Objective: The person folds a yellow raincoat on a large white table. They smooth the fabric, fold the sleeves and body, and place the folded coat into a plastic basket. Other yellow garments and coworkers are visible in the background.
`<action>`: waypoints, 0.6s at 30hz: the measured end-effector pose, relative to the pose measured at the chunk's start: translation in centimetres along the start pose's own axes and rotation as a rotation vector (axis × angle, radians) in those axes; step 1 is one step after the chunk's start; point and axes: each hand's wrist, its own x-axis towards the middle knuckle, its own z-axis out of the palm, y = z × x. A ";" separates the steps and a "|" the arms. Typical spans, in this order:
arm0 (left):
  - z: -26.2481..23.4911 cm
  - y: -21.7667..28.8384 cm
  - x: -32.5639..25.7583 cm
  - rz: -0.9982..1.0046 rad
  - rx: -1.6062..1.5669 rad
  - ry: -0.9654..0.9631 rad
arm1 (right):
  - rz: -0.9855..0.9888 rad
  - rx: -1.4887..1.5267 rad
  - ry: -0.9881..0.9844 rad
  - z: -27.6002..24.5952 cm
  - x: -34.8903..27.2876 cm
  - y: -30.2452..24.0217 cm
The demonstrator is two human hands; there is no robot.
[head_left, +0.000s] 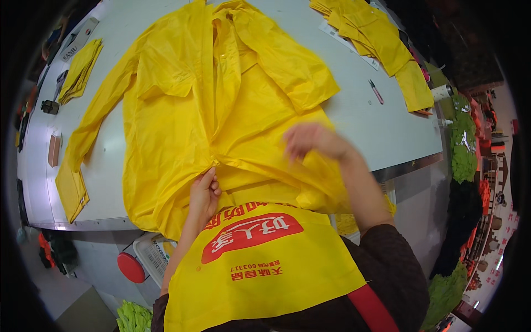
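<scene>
At the near table edge, the left hand (pixel 203 193) is pinching the yellow raincoat (pixel 182 122) low on its front, fingers (pixel 209 178) closed tight on a gathered fold right where the fabric is bunching. The right hand (pixel 312 141) is hovering over or lying on the coat's right lower part, blurred, fingers loosely curled; cannot tell whether it is gripping cloth. The coat is lying spread flat on the white table (pixel 365 110), hem hanging over the near edge toward the person's yellow apron (pixel 260 265), one sleeve running out left, the other folded back across the chest at upper right. Under the table edge on the left, a red round stool (pixel 131 268) and a white basket (pixel 152 254) are sitting on the floor. Further out on the table, a pink-handled tool (pixel 376 92) is lying right of the coat, well apart. At the far right a stack of folded yellow garments (pixel 381 44) is resting; at far left a smaller folded yellow pile (pixel 80 71). Nothing is lying between hands and coat
</scene>
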 end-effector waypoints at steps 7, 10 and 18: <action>0.3 -0.9 0.2 0.027 -0.116 0.064 | 0.198 -1.002 1.351 -31.7 -1.5 14.1; 0.1 -1.4 0.1 0.024 -0.142 0.084 | 0.289 -1.100 1.433 -35.6 -3.2 16.8; 0.5 -2.0 -0.1 0.049 -0.171 0.096 | 0.517 -0.525 1.005 -31.6 -3.6 12.2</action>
